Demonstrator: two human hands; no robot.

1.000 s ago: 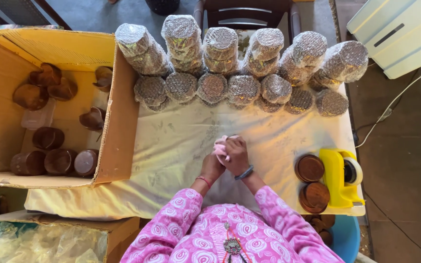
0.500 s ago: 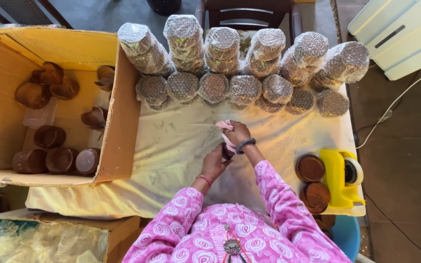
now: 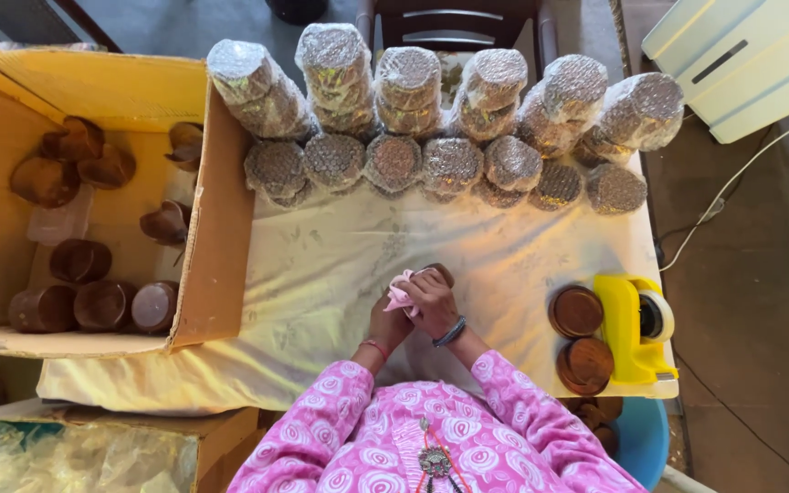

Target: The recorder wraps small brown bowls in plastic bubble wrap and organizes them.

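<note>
My two hands meet over the pale tablecloth point(image 3: 340, 274) near its front edge. My right hand point(image 3: 431, 303), with a dark bracelet at the wrist, is closed around a small brown cup point(image 3: 441, 271) whose rim shows above the fingers. My left hand point(image 3: 385, 324), with a red thread at the wrist, presses a pink cloth point(image 3: 400, 294) against the cup. Most of the cup is hidden by my fingers. Pink patterned sleeves cover both forearms.
An open cardboard box point(image 3: 221, 228) at left holds several brown cups point(image 3: 79, 260). Film-wrapped stacks point(image 3: 394, 160) line the table's far edge. At right lie two brown lids point(image 3: 576, 311), a yellow tape dispenser point(image 3: 627, 329), a white cable point(image 3: 714, 205) and a blue bucket point(image 3: 641, 438).
My hands have stayed together at the table's front middle, shifting slightly while turning against each other. The pink cloth now shows on the left side of the cup.
</note>
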